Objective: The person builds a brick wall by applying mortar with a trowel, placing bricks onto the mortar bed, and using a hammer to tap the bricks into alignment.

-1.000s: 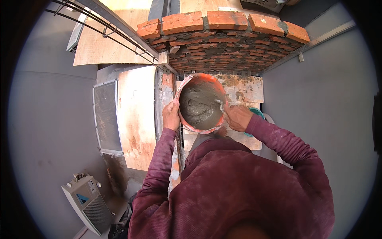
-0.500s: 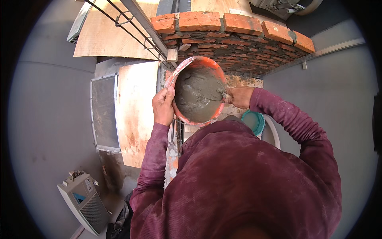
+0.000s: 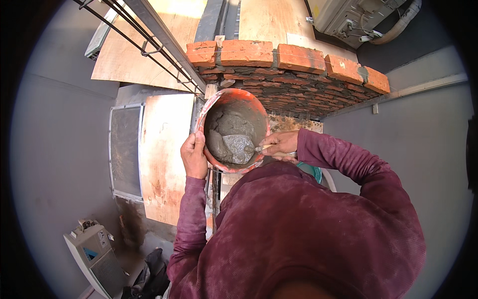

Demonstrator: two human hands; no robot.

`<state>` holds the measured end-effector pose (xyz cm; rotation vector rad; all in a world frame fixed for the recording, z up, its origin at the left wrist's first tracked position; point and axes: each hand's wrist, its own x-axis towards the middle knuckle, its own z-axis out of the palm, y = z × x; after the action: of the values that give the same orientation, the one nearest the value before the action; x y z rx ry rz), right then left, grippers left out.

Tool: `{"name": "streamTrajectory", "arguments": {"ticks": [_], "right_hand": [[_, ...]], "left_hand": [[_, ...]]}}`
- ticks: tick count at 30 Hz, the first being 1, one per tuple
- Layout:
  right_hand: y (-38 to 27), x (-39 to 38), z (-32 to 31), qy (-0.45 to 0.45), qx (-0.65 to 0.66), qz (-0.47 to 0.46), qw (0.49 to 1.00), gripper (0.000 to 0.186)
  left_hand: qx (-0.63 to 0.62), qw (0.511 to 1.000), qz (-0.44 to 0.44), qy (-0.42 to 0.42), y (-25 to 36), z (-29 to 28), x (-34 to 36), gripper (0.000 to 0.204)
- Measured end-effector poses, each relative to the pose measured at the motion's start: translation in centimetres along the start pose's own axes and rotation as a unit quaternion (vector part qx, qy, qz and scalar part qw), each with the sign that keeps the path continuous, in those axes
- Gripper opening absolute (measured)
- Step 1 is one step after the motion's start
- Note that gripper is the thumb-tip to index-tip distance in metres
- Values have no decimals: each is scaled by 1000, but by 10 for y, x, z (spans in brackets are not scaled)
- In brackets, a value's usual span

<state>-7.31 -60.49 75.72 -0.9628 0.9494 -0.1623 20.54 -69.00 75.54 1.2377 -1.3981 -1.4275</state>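
Note:
An orange-red bucket [image 3: 259, 106], smeared along its rim, holds wet grey mortar [image 3: 234, 117]. My left hand [image 3: 194, 155] grips the bucket's left rim, thumb over the edge. My right hand [image 3: 281, 144] is closed around the handle of a trowel [image 3: 239, 148] at the bucket's right side. The trowel's blade lies in the mortar, its grey face largely showing. Beyond the bucket stands a brick wall [image 3: 298, 59], with rough mortar joints on its near face and a top row of bricks.
A metal post [image 3: 162, 37] and steel rebar [image 3: 144, 49] slant down close to the bucket. Plywood [image 3: 162, 154] stands at the left, beside a framed panel [image 3: 126, 149]. An air-conditioner unit [image 3: 97, 259] sits lower left. A teal bucket [image 3: 317, 172] is partly hidden by my right arm.
The trowel blade, earlier mostly buried in mortar, now shows in the bucket's lower part. My right hand has moved left and down. The bucket and left hand appear slightly lower left as the view shifted.

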Motion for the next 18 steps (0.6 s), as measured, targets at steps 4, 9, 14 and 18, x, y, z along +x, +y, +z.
{"name": "streamTrajectory", "arguments": {"ticks": [4, 9, 14, 18], "right_hand": [[19, -10, -62, -95, 24, -81, 992, 28], [-73, -84, -122, -18, -5, -20, 1000, 29], [-157, -123, -187, 124, -156, -7, 980, 43], [-169, -84, -233, 292, -532, -140, 782, 37]], "left_hand": [[-97, 991, -37, 81, -8, 20, 11, 35], [-128, 979, -69, 144, -31, 29, 16, 36], [-84, 968, -88, 219, -58, 33, 12, 34], [-90, 957, -95, 257, -73, 31, 11, 34]]}}
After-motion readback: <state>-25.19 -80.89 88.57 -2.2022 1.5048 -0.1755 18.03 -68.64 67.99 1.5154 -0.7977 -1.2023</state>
